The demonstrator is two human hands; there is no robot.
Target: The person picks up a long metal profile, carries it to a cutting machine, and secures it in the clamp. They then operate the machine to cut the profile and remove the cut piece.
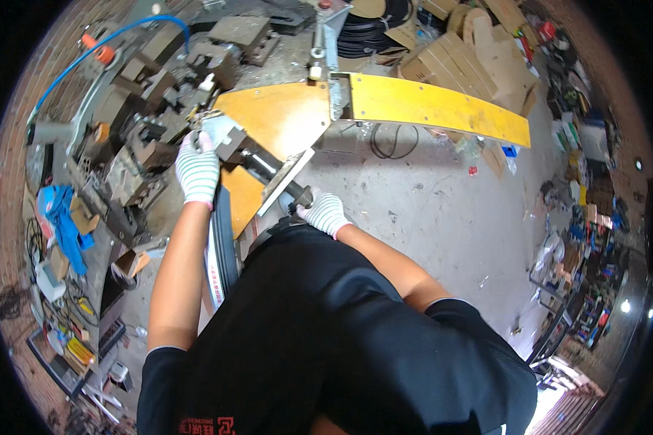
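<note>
A machine with a grey metal head (229,139), a dark shiny cylinder (261,164) and a pale flat plate (286,181) lies slantwise over a yellow-orange board (268,109). My left hand (198,171), in a white striped glove, is beside the metal head, its fingers curled at the head's far left end. What they pinch is too small to make out. My right hand (324,212), gloved alike, closes round the dark round end (302,196) of the machine beyond the plate. Part of its fingers are hidden behind that end.
A long yellow beam (442,109) runs right from the board. At left stands a bench with heavy metal blocks (130,174), a blue hose (109,40) and a blue cloth (67,221). Cardboard (450,65) and black coils (370,29) lie behind; cluttered shelves (588,275) stand at right.
</note>
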